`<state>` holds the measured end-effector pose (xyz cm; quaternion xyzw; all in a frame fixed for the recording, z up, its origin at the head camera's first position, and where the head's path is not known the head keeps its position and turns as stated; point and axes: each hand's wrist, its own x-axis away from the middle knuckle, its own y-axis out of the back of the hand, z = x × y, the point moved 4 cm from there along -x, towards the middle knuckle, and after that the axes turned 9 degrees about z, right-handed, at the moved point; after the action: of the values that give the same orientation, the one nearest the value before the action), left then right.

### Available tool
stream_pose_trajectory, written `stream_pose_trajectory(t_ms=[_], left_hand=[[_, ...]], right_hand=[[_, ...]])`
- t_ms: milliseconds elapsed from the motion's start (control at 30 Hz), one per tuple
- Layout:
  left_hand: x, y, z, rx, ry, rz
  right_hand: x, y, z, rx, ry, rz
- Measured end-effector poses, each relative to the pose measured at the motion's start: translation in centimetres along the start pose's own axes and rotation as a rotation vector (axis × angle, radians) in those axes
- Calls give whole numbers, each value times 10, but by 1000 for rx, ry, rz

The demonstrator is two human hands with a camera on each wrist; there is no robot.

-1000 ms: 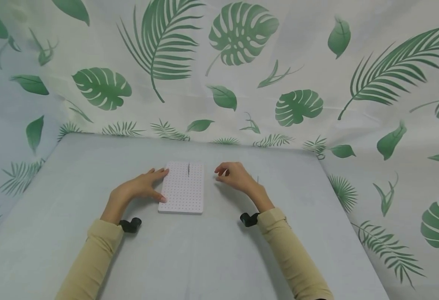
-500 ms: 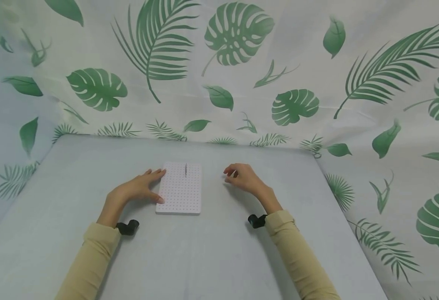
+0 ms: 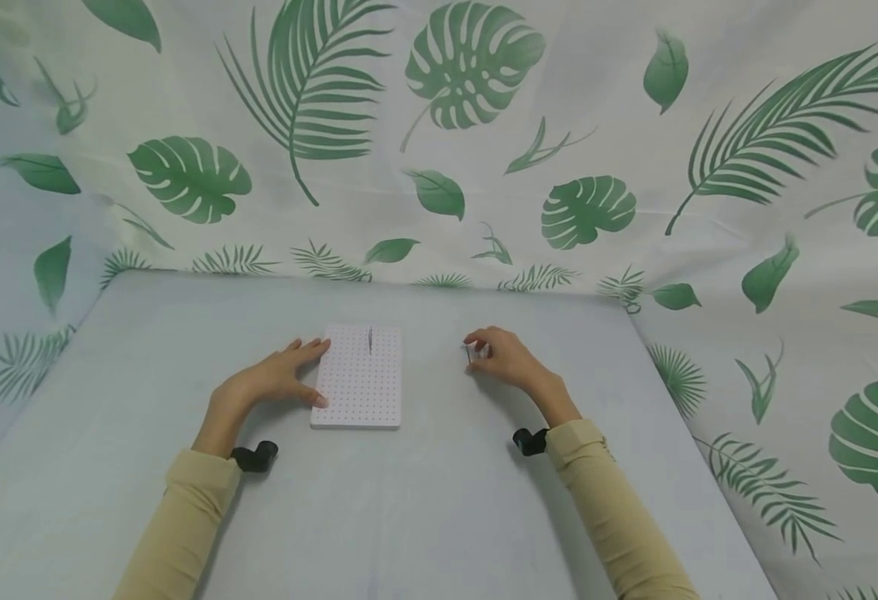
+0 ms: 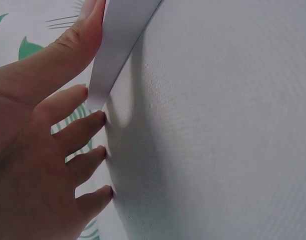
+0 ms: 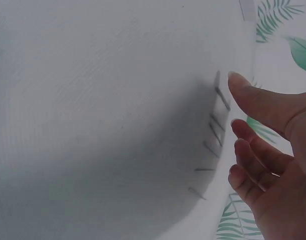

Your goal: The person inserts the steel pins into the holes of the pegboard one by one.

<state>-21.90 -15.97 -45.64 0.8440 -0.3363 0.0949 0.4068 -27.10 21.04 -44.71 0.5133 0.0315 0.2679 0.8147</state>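
Note:
A white pegboard with rows of small holes lies on the table, and a thin metal pin stands up near its far end. My left hand rests at the board's left side, thumb on the near corner and index finger at the far edge. In the left wrist view its other fingertips touch the tabletop. To the right of the board, my right hand hovers low with loosely bent fingers. Several thin metal pins lie beside its fingertips in the right wrist view; the thumb and fingers stand apart with nothing between them.
A pale cloth-covered table carries everything. Behind it hangs a white curtain printed with green leaves. A black wrist camera is strapped to each forearm.
My right hand has moved rightward, away from the board, to the loose pins, and its thumb and fingers have spread apart. My left hand keeps its place on the board.

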Motion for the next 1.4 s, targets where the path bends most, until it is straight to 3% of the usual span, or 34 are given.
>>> stream_pose_trajectory(t_ms=[333,833,1400], left_hand=[[1,2,3,20,-9,-11],[0,0,6,42,-15,-19],[-3,-3,9,57,-21,-19]], right_hand=[[0,4,-5,26,-44,21],[1,1,-10,96,-28,51],[1,-2,-15,71,-53,60]])
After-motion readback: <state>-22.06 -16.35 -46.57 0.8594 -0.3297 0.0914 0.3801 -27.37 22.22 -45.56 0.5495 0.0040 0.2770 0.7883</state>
